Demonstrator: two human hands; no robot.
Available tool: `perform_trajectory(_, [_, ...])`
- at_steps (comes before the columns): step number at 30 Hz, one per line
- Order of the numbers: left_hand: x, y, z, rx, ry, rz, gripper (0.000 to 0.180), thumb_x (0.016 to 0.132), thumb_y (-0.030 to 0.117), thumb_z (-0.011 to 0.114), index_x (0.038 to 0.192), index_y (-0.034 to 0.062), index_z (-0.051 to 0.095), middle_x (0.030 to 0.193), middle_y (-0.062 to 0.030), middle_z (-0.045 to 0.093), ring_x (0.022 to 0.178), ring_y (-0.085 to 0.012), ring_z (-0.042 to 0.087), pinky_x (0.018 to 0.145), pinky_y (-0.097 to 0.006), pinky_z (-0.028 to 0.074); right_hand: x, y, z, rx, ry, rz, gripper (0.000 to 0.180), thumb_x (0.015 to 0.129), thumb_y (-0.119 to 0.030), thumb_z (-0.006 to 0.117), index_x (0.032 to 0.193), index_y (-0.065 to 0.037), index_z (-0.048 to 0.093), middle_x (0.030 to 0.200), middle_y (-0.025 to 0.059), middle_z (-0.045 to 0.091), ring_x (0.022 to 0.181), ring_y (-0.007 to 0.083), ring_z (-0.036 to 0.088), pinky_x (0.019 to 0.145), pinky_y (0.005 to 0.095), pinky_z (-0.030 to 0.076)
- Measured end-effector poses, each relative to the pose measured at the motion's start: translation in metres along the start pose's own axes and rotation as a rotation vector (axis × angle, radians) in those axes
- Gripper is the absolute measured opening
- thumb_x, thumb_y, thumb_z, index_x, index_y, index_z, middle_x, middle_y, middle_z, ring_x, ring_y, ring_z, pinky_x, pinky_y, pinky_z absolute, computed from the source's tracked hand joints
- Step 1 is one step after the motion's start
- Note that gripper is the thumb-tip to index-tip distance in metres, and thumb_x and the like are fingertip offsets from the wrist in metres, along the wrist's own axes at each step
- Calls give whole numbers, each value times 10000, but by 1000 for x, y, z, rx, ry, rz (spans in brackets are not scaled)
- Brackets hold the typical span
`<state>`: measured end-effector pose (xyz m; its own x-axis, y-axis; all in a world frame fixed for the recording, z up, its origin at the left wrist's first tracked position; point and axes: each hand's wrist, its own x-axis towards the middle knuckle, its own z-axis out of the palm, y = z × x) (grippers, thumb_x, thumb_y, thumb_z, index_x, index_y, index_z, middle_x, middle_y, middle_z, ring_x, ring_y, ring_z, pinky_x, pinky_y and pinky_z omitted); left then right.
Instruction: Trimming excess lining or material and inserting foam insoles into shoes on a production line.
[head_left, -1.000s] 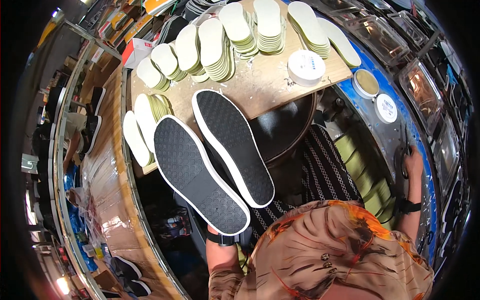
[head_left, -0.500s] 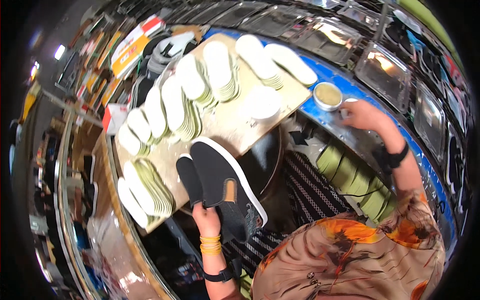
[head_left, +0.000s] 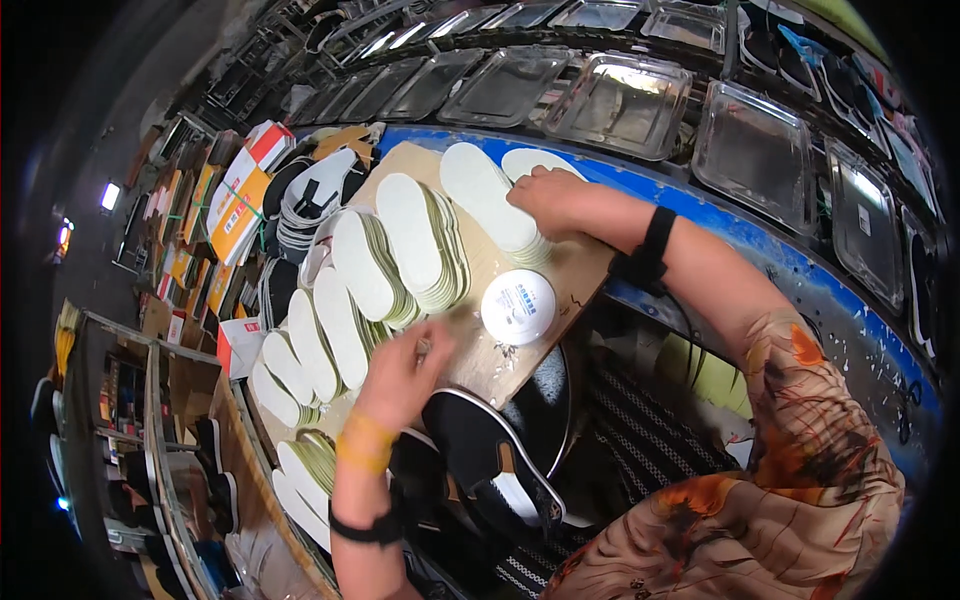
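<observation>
My right hand [head_left: 548,200] is at the far right of the board, fingers curled at the edge of a white insole [head_left: 535,162] beside a stack of insoles [head_left: 487,195]. My left hand [head_left: 408,372] hovers over the near side of the board, fingers bent and slightly blurred; whether anything small is in them is unclear. Below it, a black slip-on shoe [head_left: 468,438] with a white sole edge rests at my lap, a second dark shoe [head_left: 415,475] beside it. A round white lid [head_left: 518,307] lies on the board close to its near edge.
More insole stacks [head_left: 420,235] line the wooden board [head_left: 495,365]. Beyond it runs a blue bench edge [head_left: 600,180] with clear plastic trays [head_left: 620,105] behind. Shoe boxes [head_left: 240,205] are piled at the left, near a metal rack [head_left: 150,430].
My left hand has let go of the shoes and risen over the board. My right hand has moved left from beside the round tin to the insoles. The shoes sit lower and farther right.
</observation>
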<state>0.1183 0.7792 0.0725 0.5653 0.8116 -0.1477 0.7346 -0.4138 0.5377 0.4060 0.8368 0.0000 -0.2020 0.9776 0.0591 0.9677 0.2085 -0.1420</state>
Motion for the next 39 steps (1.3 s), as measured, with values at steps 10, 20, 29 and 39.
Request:
perform_trajectory(10, [191,39,77,559,-49,192,649,601,365,759,1092,12,524,1118,-195,510,1008,-330,530,850,-386,443,-52,81,32,28,-229,-2,412,581,-182,700,961,-61,594,1022,116,538,961,318,519,785,396,447])
perform_trajectory(20, [190,33,95,685,5,306,418,701,139,566,1088,-14,518,1093,-194,518,926,-348,555,828,-379,454,-65,89,53,22,-126,-75,238,685,-105,582,907,-21,602,995,155,532,923,317,536,781,385,456])
perform_trajectory(29, [127,33,8,211,531,91,256,864,182,483,1009,-23,538,964,-244,566,852,-360,575,751,-395,473,-75,82,13,130,369,153,204,767,-110,493,923,-42,607,860,173,621,812,347,596,701,430,472])
perform_trajectory(39, [-244,-20,-42,-540,875,-216,261,884,229,469,1006,2,512,748,-78,581,513,-145,555,411,-222,413,-209,-10,-80,1304,568,97,320,830,-90,510,1146,-56,550,847,28,619,627,33,552,470,154,447])
